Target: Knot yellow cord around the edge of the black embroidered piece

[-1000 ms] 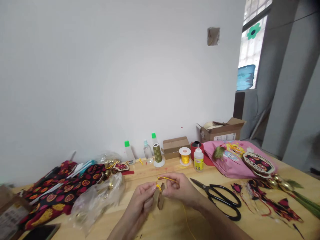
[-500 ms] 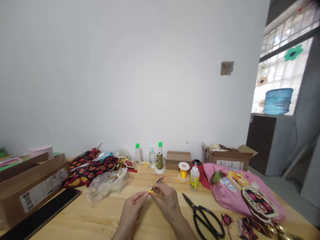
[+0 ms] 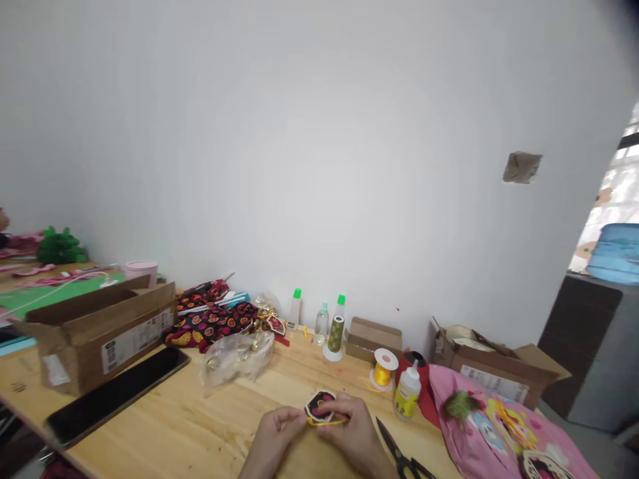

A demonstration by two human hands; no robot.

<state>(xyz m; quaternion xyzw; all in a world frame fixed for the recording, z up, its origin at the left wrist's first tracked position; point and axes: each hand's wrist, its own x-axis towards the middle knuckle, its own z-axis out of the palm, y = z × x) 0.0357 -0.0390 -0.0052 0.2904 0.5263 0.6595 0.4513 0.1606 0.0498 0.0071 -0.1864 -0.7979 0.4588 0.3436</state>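
Note:
A small dark patch with a pale border and printed or embroidered shapes [image 3: 316, 403] is held up over the table between my hands. Thin yellow cord [image 3: 313, 421] runs along its lower edge. My right hand [image 3: 353, 427] pinches the patch from the right, thumb across its face. The fingertips of my left hand [image 3: 277, 434] are pressed together at the patch's lower left edge, on the cord. Black scissors [image 3: 395, 449] lie just right of my right hand, partly cut off by the frame. Beyond them stand a glue bottle [image 3: 408, 394] and a spool of yellow cord [image 3: 383, 376].
Along the wall are a green thread cone [image 3: 336, 334], a clear bottle [image 3: 322, 324] and a small open carton [image 3: 373, 340]. Patterned fabric [image 3: 214, 326], a plastic bag [image 3: 237, 359], a black phone-like slab [image 3: 120, 392] and a cardboard box [image 3: 90, 349] lie left. Pink cloth [image 3: 462, 436] lies right.
The view has swung left, so things sit further right in the picture. The patch, edge-on before, now turns its dark face towards me. Both hands keep hold.

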